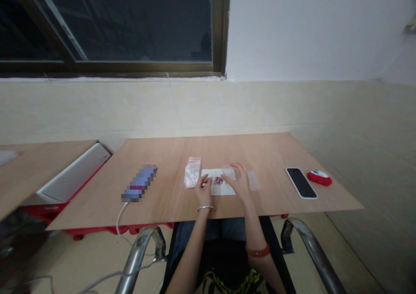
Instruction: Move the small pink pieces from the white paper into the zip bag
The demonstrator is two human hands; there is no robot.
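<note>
Head view: near table edge (156, 221) just below both wrists, open wood either side. Left hand (204, 191): fingers bunched beside a small pink item (218, 180) on a white card (223, 187). Right hand (238, 181): fingers spread over a clear plastic bag (229, 171), its edges faint. Any pinch, hard to make out.

A white paper sheet (226, 189) lies flat, with a small pink-and-dark patch (218, 180) at its middle. A small clear plastic piece (229, 171) sits at its 1 o'clock edge. A clear zip bag (192, 172) with red stripes lies at 9 o'clock, and a narrow clear plastic sleeve (253, 180) lies tilted at 3 o'clock.
</note>
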